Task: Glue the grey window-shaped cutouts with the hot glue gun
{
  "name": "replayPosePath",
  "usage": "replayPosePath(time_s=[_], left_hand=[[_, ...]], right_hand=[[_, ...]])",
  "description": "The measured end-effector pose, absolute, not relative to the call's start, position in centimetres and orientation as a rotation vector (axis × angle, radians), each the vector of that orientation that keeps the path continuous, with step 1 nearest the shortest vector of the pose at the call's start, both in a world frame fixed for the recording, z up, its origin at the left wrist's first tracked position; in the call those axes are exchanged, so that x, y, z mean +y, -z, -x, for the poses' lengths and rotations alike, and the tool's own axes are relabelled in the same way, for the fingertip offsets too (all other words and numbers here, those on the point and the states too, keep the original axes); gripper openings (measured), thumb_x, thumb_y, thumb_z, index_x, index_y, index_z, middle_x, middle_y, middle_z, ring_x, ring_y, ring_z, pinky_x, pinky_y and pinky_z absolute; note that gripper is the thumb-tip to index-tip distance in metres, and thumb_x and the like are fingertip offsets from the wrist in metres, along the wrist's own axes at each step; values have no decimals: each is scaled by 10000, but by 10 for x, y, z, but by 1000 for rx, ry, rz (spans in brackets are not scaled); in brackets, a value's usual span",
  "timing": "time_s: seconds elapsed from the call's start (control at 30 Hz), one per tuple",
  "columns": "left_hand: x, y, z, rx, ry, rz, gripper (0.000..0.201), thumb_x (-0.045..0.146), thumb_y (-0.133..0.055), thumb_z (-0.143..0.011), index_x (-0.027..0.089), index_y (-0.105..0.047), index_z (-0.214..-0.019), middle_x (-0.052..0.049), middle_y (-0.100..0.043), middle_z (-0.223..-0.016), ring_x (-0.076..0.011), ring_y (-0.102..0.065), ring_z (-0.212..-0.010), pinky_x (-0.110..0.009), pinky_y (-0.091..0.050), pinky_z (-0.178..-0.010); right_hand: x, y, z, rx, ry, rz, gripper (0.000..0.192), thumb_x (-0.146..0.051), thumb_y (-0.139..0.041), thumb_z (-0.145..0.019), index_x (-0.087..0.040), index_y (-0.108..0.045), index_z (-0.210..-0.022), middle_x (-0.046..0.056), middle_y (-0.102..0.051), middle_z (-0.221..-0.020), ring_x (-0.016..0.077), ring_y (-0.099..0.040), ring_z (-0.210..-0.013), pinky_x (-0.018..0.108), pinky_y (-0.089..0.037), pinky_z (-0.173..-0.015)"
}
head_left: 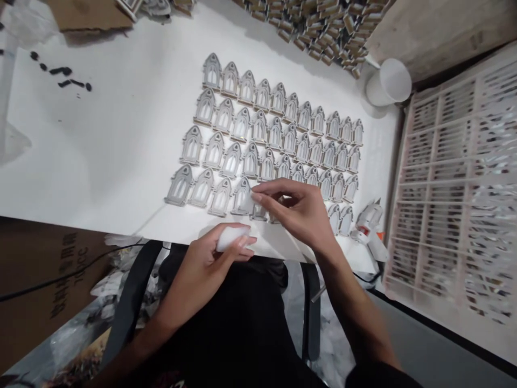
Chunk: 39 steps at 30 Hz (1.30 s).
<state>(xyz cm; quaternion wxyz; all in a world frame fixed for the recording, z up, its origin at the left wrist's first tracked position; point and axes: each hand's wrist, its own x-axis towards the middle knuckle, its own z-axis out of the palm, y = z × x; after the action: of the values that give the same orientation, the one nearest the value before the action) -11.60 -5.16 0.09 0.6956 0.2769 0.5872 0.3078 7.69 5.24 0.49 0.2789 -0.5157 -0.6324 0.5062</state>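
Over the front edge of a white, smooth table (121, 145), working with both bare hands. Curling the left hand (208, 253) around a small, semi-translucent white bundle (231, 238); not making out layers. Pinching a thin, translucent white piece (246, 202) between thumb and index finger of the right hand (311, 215). Holding that piece at a grey, arched, window-shaped frame (242, 188), fourth from left in nearest row; not telling whether touching or just above. Hiding several neighbouring frames behind the right hand. Facing four rows of similar grey pointed-arch frames with tan edges (191, 145). Seeing beyond the rows a big heap of small tan-and-grey pieces (323, 27), plus a white plastic cup (375, 89) to its right. Spotting a white glue-gun-like tool (367, 218) near the nearest row's right end, then a pale pink slatted rack (432, 161) further right. Noting scattered small black bits (64, 70) at table left, a brown cardboard box with dark printed characters (36, 253) below. Sitting in black clothing (242, 334) between black chair arms (135, 293).
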Motion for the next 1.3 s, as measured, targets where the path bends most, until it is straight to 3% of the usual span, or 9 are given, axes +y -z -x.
replayPosePath(time_s=[0.3, 0.67, 0.8, 0.93, 1.1, 1.3], left_hand=[[-54, 12, 113, 1286, -632, -562, 535, 549, -714, -1005, 298, -593, -1462, -20, -850, -1085, -212, -852, -917, -306, -706, -861], [-53, 10, 114, 1302, -656, -572, 486, 567, -722, -994, 280, -652, -1379, -15, -841, -1051, -215, -852, -880, -300, -713, -812], [-53, 9, 116, 1265, -710, -615, 320, 527, -715, -1014, 257, -764, -1178, -9, -858, -1113, -200, -852, -917, -265, -695, -864], [-53, 3, 120, 1194, -778, -527, 292, 471, -774, -986, 233, -773, -1155, -1, -876, -1038, -204, -859, -897, -263, -699, -860], [-54, -4, 124, 1225, -800, -499, 267, 440, -798, -971, 204, -772, -1092, -5, -878, -943, -223, -863, -881, -277, -714, -826], [-60, -3, 135, 1332, -820, -523, 320, 500, -752, -995, 218, -777, -1144, -26, -873, -1118, -220, -862, -904, -283, -712, -866]], right_hand=[[57, 4, -64, -1993, -1124, 1376, 86, -239, -814, -986, -224, -853, -1061, -13, -846, -943, 130, -713, -710, 263, -550, -667], [57, -6, -64, -2132, -941, 1353, 124, -193, -834, -968, -195, -838, -1093, 26, -814, -976, 141, -696, -721, 273, -545, -664], [49, -21, -71, -2136, -1227, 1281, 192, -221, -849, -962, -250, -839, -1151, -2, -810, -1000, 123, -685, -741, 248, -513, -640], [36, -29, -75, -2003, -1573, 1225, 149, -236, -837, -978, -298, -862, -1112, -32, -828, -981, 117, -722, -808, 224, -461, -580], [30, -22, -69, -1841, -1601, 1283, 55, -305, -854, -965, -266, -879, -994, -1, -826, -930, 143, -713, -772, 253, -415, -526], [44, -14, -52, -1742, -1438, 1361, 90, -362, -871, -943, -279, -890, -972, 21, -856, -973, 203, -757, -809, 299, -547, -626]])
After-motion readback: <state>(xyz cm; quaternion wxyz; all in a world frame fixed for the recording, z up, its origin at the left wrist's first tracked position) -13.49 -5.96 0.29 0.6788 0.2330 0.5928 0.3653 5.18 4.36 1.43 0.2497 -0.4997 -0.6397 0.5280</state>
